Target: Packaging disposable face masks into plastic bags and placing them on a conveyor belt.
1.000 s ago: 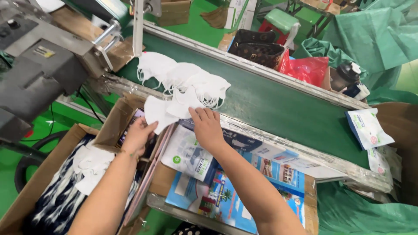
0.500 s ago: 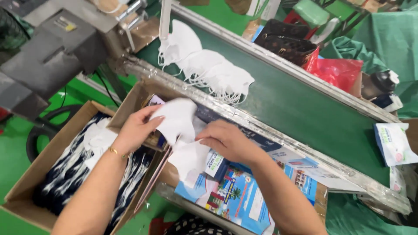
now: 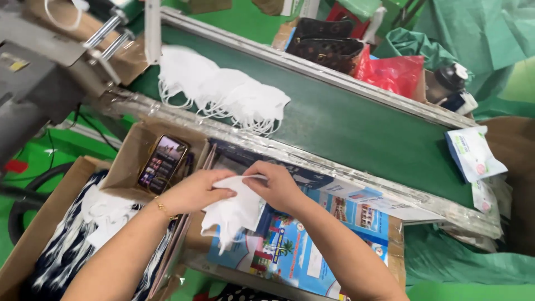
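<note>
Masks (image 3: 237, 212): small stack pinched in my left hand (image 3: 195, 192) and right hand (image 3: 276, 187); box (image 3: 61, 251) part-filled; more wait on belt (image 3: 345, 125).

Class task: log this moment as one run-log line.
left hand: holds masks | right hand: holds masks | belt: more masks | phone: in box
</note>
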